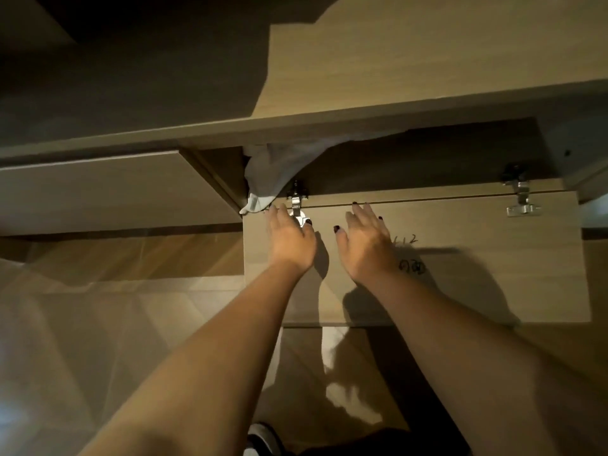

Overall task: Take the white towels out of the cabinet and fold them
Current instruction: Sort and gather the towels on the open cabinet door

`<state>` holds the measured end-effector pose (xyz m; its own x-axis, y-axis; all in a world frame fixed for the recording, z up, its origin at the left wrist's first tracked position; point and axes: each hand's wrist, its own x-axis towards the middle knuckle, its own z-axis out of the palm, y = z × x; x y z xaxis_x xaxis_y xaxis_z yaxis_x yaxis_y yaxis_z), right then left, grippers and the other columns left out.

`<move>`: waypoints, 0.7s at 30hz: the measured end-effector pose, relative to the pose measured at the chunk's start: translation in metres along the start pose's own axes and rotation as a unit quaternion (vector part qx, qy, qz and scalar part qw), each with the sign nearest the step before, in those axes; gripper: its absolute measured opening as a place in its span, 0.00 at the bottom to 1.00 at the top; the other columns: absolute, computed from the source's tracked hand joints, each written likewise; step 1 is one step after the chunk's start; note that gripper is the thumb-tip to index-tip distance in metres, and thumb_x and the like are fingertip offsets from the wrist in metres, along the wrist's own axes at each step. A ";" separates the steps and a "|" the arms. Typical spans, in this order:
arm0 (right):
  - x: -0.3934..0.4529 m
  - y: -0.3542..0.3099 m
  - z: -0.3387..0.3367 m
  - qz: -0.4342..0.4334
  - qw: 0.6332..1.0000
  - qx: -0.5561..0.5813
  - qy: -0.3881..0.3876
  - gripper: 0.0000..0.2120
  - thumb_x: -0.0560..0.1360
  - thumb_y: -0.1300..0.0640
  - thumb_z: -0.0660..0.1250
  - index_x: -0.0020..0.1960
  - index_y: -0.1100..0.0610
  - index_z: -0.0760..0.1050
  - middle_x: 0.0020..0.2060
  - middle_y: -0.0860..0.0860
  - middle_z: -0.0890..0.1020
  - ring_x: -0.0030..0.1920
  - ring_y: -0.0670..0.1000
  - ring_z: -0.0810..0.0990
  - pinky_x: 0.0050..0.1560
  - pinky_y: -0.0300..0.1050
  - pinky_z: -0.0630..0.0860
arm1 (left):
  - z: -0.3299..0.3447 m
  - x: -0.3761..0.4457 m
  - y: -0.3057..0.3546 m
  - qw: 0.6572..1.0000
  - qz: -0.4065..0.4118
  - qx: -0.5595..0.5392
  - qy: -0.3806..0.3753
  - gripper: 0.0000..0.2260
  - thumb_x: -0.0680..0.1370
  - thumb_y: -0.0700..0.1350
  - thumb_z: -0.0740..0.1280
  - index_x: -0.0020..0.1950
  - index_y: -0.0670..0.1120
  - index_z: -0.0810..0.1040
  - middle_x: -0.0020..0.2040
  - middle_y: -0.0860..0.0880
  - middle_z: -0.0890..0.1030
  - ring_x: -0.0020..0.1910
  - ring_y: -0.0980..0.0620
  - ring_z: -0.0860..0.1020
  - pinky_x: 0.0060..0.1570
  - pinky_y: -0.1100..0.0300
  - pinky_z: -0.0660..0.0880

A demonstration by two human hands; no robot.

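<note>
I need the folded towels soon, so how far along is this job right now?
Early stage. Done: the cabinet door is swung open on its hinges. In hand: both hands reach toward the opening, the left hand beside the corner of the white towel that hangs out of the cabinet, the right hand with straight fingers over the door; neither holds cloth yet. Left: pulling the towels out and all the folding.

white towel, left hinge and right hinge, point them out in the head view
white towel (273, 166), head view, on the hanging fold in the cabinet opening
left hinge (297, 200), head view, on its metal arm
right hinge (521, 199), head view, on its metal arm
</note>
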<state>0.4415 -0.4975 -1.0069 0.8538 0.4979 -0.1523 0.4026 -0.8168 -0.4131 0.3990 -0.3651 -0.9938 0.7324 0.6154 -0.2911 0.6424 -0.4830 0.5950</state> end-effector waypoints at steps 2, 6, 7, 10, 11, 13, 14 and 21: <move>0.029 0.001 0.007 -0.025 0.999 -0.033 -0.014 0.25 0.83 0.47 0.50 0.75 0.59 0.63 0.78 0.55 0.60 0.79 0.54 0.51 0.77 0.53 0.51 | 0.007 0.026 -0.007 0.999 0.023 0.039 0.023 0.31 0.80 0.44 0.63 0.79 0.38 0.53 0.80 0.39 0.52 0.79 0.43 0.49 0.77 0.55 0.47; 0.077 0.007 -0.011 -0.067 0.994 -0.091 0.007 0.23 0.83 0.47 0.52 0.71 0.59 0.70 0.76 0.55 0.64 0.76 0.56 0.60 0.74 0.55 0.58 | 0.008 0.068 -0.019 0.986 0.082 0.132 0.059 0.30 0.77 0.42 0.68 0.75 0.36 0.60 0.75 0.37 0.60 0.75 0.40 0.58 0.73 0.55 0.54; 0.084 0.010 -0.018 -0.071 0.992 -0.101 0.013 0.23 0.83 0.47 0.53 0.70 0.58 0.71 0.75 0.56 0.65 0.74 0.57 0.63 0.72 0.56 0.60 | 0.005 0.077 -0.019 0.983 0.087 0.149 0.068 0.28 0.77 0.43 0.68 0.72 0.36 0.62 0.72 0.36 0.63 0.73 0.39 0.60 0.72 0.53 0.57; 0.095 0.023 -0.034 -0.059 0.991 -0.116 0.021 0.22 0.83 0.47 0.53 0.70 0.57 0.71 0.75 0.56 0.65 0.71 0.59 0.67 0.68 0.56 0.65 | -0.005 0.100 -0.018 0.976 0.050 0.199 0.079 0.27 0.78 0.47 0.68 0.70 0.35 0.64 0.69 0.35 0.66 0.70 0.37 0.62 0.69 0.48 0.62; 0.095 0.028 -0.035 -0.049 0.991 -0.122 0.020 0.22 0.83 0.47 0.53 0.70 0.57 0.71 0.75 0.56 0.64 0.71 0.59 0.67 0.68 0.56 0.65 | -0.008 0.104 -0.020 0.973 0.031 0.213 0.084 0.28 0.77 0.48 0.68 0.71 0.35 0.64 0.70 0.35 0.66 0.70 0.37 0.62 0.69 0.47 0.63; 0.088 0.040 -0.032 -0.043 0.988 -0.149 0.008 0.22 0.83 0.47 0.54 0.71 0.57 0.71 0.75 0.56 0.64 0.72 0.58 0.65 0.70 0.56 0.64 | -0.009 0.104 -0.029 0.965 0.022 0.246 0.085 0.29 0.77 0.47 0.69 0.72 0.36 0.62 0.71 0.36 0.64 0.72 0.37 0.60 0.71 0.47 0.62; 0.083 0.047 -0.028 -0.048 0.984 -0.172 -0.007 0.22 0.82 0.47 0.54 0.70 0.57 0.71 0.75 0.56 0.65 0.73 0.58 0.64 0.71 0.56 0.63 | -0.008 0.103 -0.034 0.962 0.027 0.261 0.077 0.30 0.77 0.47 0.69 0.73 0.37 0.61 0.72 0.37 0.64 0.73 0.37 0.60 0.71 0.47 0.62; 0.078 0.059 -0.029 -0.075 0.966 -0.243 -0.054 0.23 0.81 0.47 0.57 0.71 0.56 0.69 0.74 0.57 0.64 0.74 0.58 0.62 0.71 0.57 0.63 | -0.019 0.109 -0.045 0.965 0.055 0.206 0.152 0.16 0.77 0.40 0.69 0.63 0.38 0.71 0.60 0.37 0.76 0.60 0.36 0.75 0.58 0.45 0.71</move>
<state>0.5415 -0.5155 -1.0169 0.7449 0.6276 -0.2263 0.6492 -0.7601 0.0288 0.4460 -0.2642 -1.0381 0.7412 0.6707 0.0265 0.6460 -0.7235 0.2434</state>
